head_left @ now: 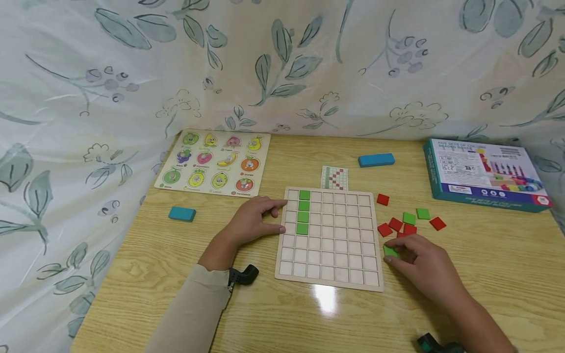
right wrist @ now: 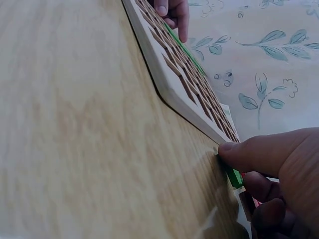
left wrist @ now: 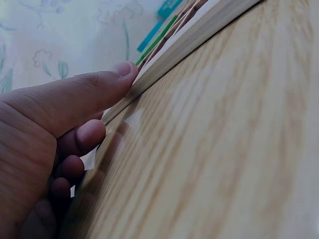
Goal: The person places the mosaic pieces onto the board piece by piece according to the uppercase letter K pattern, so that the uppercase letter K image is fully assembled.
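I am pinching a green tile point(head_left: 391, 251) in my right grip point(head_left: 419, 267) beside the board point(head_left: 328, 274); my left grip point(head_left: 256, 220), fingers relaxed, is steadying its left edge. Next, I judge, the tile needs lifting into a cell.

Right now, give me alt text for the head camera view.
A right hand pinches a green tile beside a wooden grid board holding four green tiles in one column, while the left hand steadies the board's left edge. Loose tiles lie to its right.

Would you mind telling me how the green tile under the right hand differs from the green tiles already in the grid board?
The green tile lies alone on the table, pinched by the right hand; the green tiles in the grid board sit untouched in cells, four in one column. All are green squares, seemingly alike in size.
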